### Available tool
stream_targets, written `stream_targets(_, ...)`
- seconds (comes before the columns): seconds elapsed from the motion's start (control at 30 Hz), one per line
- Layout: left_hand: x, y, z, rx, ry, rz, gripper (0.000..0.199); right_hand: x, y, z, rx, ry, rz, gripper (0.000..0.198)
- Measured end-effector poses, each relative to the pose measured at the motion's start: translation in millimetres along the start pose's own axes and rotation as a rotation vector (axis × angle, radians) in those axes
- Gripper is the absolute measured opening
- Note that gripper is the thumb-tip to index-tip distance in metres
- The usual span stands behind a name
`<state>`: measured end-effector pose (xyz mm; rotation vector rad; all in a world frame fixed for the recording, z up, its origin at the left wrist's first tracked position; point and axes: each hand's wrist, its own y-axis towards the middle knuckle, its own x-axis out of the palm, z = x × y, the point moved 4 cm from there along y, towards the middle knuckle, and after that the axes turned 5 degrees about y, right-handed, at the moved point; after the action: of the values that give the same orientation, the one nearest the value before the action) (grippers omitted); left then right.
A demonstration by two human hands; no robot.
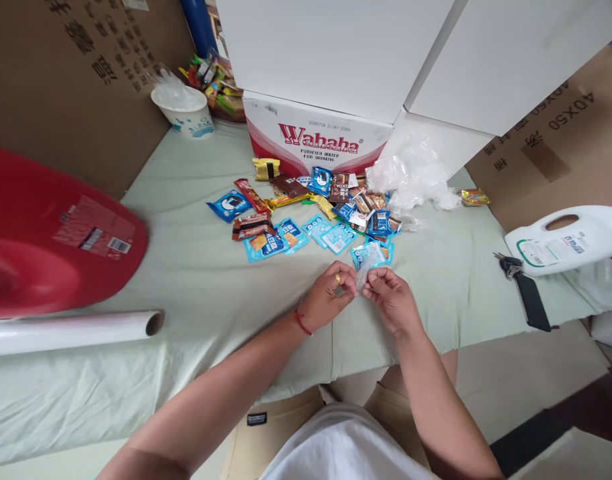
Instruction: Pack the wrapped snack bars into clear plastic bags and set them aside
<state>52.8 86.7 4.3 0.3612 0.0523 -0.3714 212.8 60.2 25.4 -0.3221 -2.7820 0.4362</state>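
Note:
Between my two hands is a small clear plastic bag (363, 272), pinched from both sides. My left hand (332, 292), with a ring and a red cord bracelet, grips its left side. The fingertips of my right hand (390, 297) close on its right side. Just beyond the bag lie light-blue snack packets (339, 237), and some blue printing shows through or behind the plastic. Further back is a loose pile of wrapped snacks: a blue packet (229, 205), a red wrapper (253, 195), a brown packet (252, 225) and several others.
A Wahaha carton (319, 137) stands behind the snacks, with a heap of clear plastic bags (413, 175) beside it. At left are a red container (61, 233), a white roll (71, 330) and a paper tub (185, 110). At right lie a white jug (571, 240), keys and a black phone (532, 303).

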Motion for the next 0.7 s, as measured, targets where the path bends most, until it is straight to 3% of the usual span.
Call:
stream_targets(0.2,1.2,0.1,-9.0,-0.131,-0.087,0.058,0.005,2.0,-3.7,10.9,0.042,-0.101,-0.089,0.045)
stream_targets(0.37,7.4,-0.7,-11.7,-0.269,-0.314,0.016,0.025,-1.4,1.7,16.6,-0.017,-0.1,-0.03,0.036)
stream_targets(0.53,-1.6,3.7,-19.5,-0.337,-0.203,0.185,0.018,-10.5,3.8,12.7,-0.135,-0.089,0.036,0.028)
stream_targets(0.7,-4.2,5.0,-31.3,-0.498,-0.589,0.305,0.039,-15.0,1.1,18.8,-0.234,-0.067,0.077,0.028)
